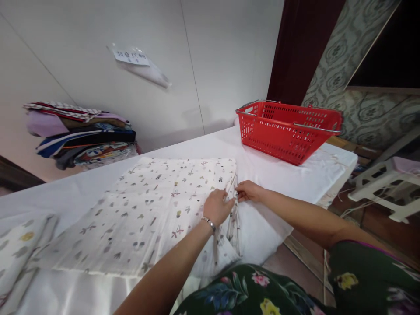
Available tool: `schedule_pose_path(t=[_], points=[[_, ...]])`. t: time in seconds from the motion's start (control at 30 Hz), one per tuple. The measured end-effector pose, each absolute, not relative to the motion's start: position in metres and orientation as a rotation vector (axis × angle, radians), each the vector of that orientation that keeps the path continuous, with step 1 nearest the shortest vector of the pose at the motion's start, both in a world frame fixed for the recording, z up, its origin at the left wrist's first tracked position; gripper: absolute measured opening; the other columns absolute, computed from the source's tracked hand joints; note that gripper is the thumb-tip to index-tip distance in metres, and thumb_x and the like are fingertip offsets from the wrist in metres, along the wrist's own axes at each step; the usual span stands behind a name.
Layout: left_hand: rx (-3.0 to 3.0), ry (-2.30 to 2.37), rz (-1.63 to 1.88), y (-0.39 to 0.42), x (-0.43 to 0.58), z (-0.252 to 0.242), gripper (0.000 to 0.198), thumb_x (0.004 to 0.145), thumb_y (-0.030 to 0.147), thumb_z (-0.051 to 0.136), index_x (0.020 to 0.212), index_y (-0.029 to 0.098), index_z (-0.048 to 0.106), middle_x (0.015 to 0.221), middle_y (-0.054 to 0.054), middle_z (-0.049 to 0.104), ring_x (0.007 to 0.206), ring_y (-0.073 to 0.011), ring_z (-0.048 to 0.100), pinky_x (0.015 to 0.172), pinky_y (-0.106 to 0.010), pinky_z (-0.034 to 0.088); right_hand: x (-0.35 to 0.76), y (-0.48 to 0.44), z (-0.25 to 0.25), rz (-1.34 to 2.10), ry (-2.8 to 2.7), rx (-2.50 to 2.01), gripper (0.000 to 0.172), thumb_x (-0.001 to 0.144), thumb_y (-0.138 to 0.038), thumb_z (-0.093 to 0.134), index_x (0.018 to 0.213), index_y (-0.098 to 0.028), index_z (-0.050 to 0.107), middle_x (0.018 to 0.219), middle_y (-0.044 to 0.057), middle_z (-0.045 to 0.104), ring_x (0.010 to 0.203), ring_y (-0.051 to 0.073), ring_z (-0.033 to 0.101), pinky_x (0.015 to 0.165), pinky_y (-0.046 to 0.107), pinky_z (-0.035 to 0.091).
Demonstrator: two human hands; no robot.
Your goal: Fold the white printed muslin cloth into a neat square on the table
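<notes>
A white cloth printed with small flowers (154, 205) lies spread flat on the white-covered table (272, 170). My left hand (217, 206) rests on the cloth's right edge, fingers curled and pinching the hem. Just to its right, my right hand (247, 191) pinches the same edge. The two hands nearly touch at the cloth's border, where a strip of the fabric hangs down over the table's front.
A red plastic basket (288, 130) with metal handles stands at the table's far right corner. A stack of folded fabrics (82, 135) sits at the back left against the wall. Another printed cloth (19, 249) lies at the near left. A white stool (387, 183) stands on the floor to the right.
</notes>
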State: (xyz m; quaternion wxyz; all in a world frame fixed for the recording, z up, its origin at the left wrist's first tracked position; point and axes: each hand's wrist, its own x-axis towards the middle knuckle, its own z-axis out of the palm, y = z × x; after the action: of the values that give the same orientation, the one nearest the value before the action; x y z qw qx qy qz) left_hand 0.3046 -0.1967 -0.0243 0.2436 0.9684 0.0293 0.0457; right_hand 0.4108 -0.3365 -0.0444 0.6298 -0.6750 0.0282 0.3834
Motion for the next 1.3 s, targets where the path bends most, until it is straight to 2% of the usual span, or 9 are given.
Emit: schedule_pose_path(t=[0.07, 0.13, 0.2, 0.3, 0.47, 0.63, 0.9, 1.13, 1.3], points=[[2.617, 0.188, 0.123, -0.196, 0.317, -0.027, 0.046, 0.078, 0.048, 0.05, 0.111, 0.016, 0.053, 0.107, -0.009, 0.06, 0.101, -0.02, 0.054, 0.083, -0.028, 0.04, 0.41, -0.338, -0.045, 0.864, 0.051, -1.544, 0.013, 0.077, -0.007, 0.055, 0.068, -0.014, 0.048, 0.051, 0.0, 0.057, 0.043, 0.012, 0.058, 0.043, 0.022, 0.053], [2.593, 0.289, -0.049, -0.197, 0.329, -0.03, 0.052, 0.076, 0.05, 0.051, 0.116, 0.016, 0.049, 0.105, -0.009, 0.062, 0.098, -0.0215, 0.057, 0.078, -0.03, 0.042, 0.409, -0.338, -0.046, 0.851, 0.042, -1.546, 0.013, 0.077, -0.007, 0.055, 0.068, -0.014, 0.048, 0.05, 0.0, 0.057, 0.043, 0.013, 0.058, 0.042, 0.023, 0.052], [2.58, 0.323, -0.195, -0.198, 0.338, -0.03, 0.041, 0.076, 0.044, 0.051, 0.109, 0.018, 0.052, 0.098, -0.007, 0.064, 0.091, -0.0212, 0.06, 0.072, -0.029, 0.043, 0.409, -0.338, -0.047, 0.84, 0.038, -1.549, 0.013, 0.077, -0.007, 0.055, 0.069, -0.015, 0.048, 0.049, 0.0, 0.057, 0.043, 0.013, 0.058, 0.041, 0.023, 0.052], [2.634, 0.337, -0.131, -0.193, 0.342, -0.023, 0.025, 0.078, 0.029, 0.047, 0.101, 0.021, 0.054, 0.094, -0.006, 0.066, 0.088, -0.0199, 0.061, 0.069, -0.028, 0.042, 0.409, -0.339, -0.048, 0.828, 0.031, -1.544, 0.014, 0.078, -0.007, 0.054, 0.069, -0.015, 0.047, 0.049, 0.001, 0.058, 0.044, 0.013, 0.059, 0.042, 0.022, 0.052], [2.914, 0.271, 0.074, -0.193, 0.332, -0.009, 0.028, 0.081, 0.022, 0.04, 0.106, 0.021, 0.05, 0.095, -0.009, 0.063, 0.085, -0.0228, 0.061, 0.068, -0.031, 0.043, 0.409, -0.342, -0.051, 0.838, 0.006, -1.518, 0.013, 0.078, -0.009, 0.053, 0.068, -0.015, 0.046, 0.051, 0.003, 0.06, 0.045, 0.013, 0.06, 0.043, 0.022, 0.052], [3.043, -0.041, -0.067, -0.219, 0.326, -0.02, 0.025, 0.084, 0.017, 0.035, 0.106, 0.018, 0.047, 0.095, -0.01, 0.059, 0.082, -0.0225, 0.062, 0.066, -0.032, 0.044, 0.407, -0.342, -0.053, 0.826, -0.028, -1.5, 0.013, 0.076, -0.009, 0.052, 0.067, -0.016, 0.047, 0.049, 0.002, 0.058, 0.045, 0.013, 0.06, 0.043, 0.021, 0.051], [2.981, 0.026, -0.185, -0.225, 0.327, -0.023, 0.025, 0.084, 0.02, 0.038, 0.108, 0.019, 0.047, 0.099, -0.011, 0.061, 0.088, -0.0237, 0.061, 0.071, -0.034, 0.044, 0.408, -0.344, -0.055, 0.827, -0.071, -1.474, 0.008, 0.072, -0.011, 0.056, 0.069, -0.015, 0.05, 0.054, 0.0, 0.059, 0.048, 0.013, 0.061, 0.044, 0.021, 0.051], [2.839, 0.099, -0.159, -0.22, 0.329, -0.027, 0.037, 0.081, 0.022, 0.043, 0.117, 0.025, 0.048, 0.104, -0.007, 0.064, 0.094, -0.0226, 0.06, 0.075, -0.032, 0.044, 0.412, -0.343, -0.055, 0.847, -0.075, -1.477, 0.013, 0.075, -0.024, 0.062, 0.073, -0.014, 0.053, 0.055, 0.001, 0.059, 0.048, 0.014, 0.061, 0.043, 0.022, 0.051], [2.713, 0.154, -0.242, -0.218, 0.325, -0.026, 0.052, 0.074, 0.024, 0.05, 0.125, 0.024, 0.04, 0.11, -0.007, 0.062, 0.098, -0.0222, 0.059, 0.075, -0.03, 0.044, 0.411, -0.341, -0.052, 0.844, -0.056, -1.53, 0.014, 0.072, -0.017, 0.063, 0.068, -0.015, 0.05, 0.054, 0.002, 0.06, 0.047, 0.013, 0.06, 0.041, 0.021, 0.05]])
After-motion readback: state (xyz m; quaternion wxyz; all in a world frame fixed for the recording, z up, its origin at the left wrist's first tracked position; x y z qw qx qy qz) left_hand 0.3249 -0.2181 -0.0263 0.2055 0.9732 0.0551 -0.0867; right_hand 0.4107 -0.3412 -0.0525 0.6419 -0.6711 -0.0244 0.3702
